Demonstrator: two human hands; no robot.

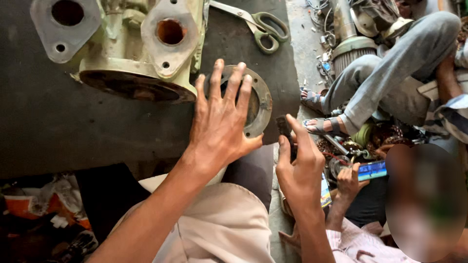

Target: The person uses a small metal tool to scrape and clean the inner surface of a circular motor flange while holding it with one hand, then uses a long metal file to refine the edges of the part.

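My left hand [220, 124] lies flat with fingers spread on a round metal flange ring [261, 103] that rests on a dark rubber sheet [58, 126]. Just right of the ring, at the sheet's edge, my right hand [298, 168] pinches a small dark tool or piece [283, 127] between thumb and fingers. A pale green cast pump housing [141, 53] with two flanged ports stands on the sheet, touching the ring's upper left side.
Scissors [263, 27] lie on the sheet at the top. At right one person sits in grey trousers and sandals [321, 125]; another, lower right, holds a phone [371, 170]. Metal parts clutter the floor [341, 39] between them.
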